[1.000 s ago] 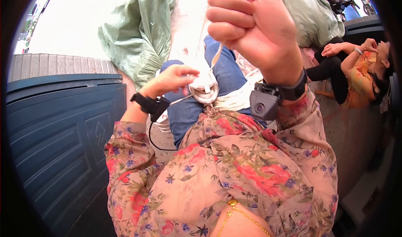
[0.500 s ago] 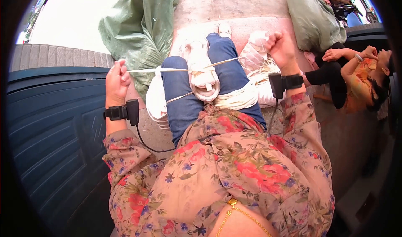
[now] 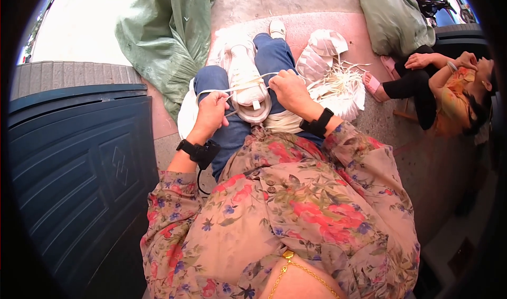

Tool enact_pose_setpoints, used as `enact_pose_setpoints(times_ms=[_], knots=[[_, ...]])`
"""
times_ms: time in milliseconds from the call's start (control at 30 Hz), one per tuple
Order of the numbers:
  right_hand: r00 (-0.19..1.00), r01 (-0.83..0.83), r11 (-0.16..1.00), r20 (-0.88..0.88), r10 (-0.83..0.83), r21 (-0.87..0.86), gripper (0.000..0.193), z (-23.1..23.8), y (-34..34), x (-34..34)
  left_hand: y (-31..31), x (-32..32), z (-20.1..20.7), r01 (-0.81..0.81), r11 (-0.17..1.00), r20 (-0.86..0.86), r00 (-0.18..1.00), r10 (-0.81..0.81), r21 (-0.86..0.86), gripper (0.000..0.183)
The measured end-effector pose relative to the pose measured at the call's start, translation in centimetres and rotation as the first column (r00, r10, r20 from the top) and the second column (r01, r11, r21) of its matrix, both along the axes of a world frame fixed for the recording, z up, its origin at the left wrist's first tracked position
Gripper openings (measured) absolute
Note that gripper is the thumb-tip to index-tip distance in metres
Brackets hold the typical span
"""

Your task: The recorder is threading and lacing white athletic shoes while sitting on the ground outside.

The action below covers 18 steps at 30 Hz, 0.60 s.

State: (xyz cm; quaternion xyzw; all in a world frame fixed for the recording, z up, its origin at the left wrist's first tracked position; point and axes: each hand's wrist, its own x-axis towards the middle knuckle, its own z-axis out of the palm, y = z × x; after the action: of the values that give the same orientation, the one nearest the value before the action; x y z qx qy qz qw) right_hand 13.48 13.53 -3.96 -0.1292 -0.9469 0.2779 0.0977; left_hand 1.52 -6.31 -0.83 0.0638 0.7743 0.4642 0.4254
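Note:
A white sneaker (image 3: 245,89) rests between my knees with its heel toward me. White shoelace (image 3: 262,76) spans the shoe from one hand to the other. My left hand (image 3: 213,111) is closed on the lace just left of the shoe, above my left thigh. On the other side, my right hand (image 3: 292,91) pinches the lace over my right knee; its fingertips are partly hidden. A bundle of white laces (image 3: 282,122) lies across my right thigh, partly beneath my right forearm.
More white shoes (image 3: 322,50) and a heap of loose laces (image 3: 343,85) lie right of my leg. Large green sacks stand at the far left (image 3: 169,40) and far right (image 3: 396,21). A dark blue panelled door (image 3: 84,161) is at my left; another person (image 3: 454,98) sits at right.
Both hands have come inward and closer to the shoe from wide apart. The lace, stretched taut before, now hangs slacker between them. My right hand has lowered toward my knee.

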Motion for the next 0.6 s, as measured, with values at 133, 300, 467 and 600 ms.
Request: enact_pose_setpoints(times_ms=[133, 300, 467, 600], knots=[[0.998, 0.051, 0.998, 0.02, -0.051, 0.025, 0.013, -0.2, -0.6, -0.4, -0.5, -0.4, -1.3, 0.101, 0.995, -0.049, 0.994, -0.101, -0.011, 0.023], [0.994, -0.08, 0.994, 0.078, 0.075, 0.068, 0.008, 0.1, -0.5, -0.9, -0.9, -0.2, -1.4, 0.115, 0.99, -0.213, 0.968, -0.129, -0.077, 0.022], [0.974, -0.224, 0.958, 0.083, 0.212, 0.179, 0.008, 0.4, -0.1, -1.2, -0.5, -0.3, -0.3, 0.046, 0.989, -0.22, 0.973, -0.077, -0.143, 0.021], [0.987, -0.137, 0.986, 0.098, 0.128, 0.099, 0.005, 0.4, -0.1, -1.3, 0.0, 0.0, -1.8, 0.104, 0.976, -0.394, 0.903, -0.173, -0.19, 0.021]])
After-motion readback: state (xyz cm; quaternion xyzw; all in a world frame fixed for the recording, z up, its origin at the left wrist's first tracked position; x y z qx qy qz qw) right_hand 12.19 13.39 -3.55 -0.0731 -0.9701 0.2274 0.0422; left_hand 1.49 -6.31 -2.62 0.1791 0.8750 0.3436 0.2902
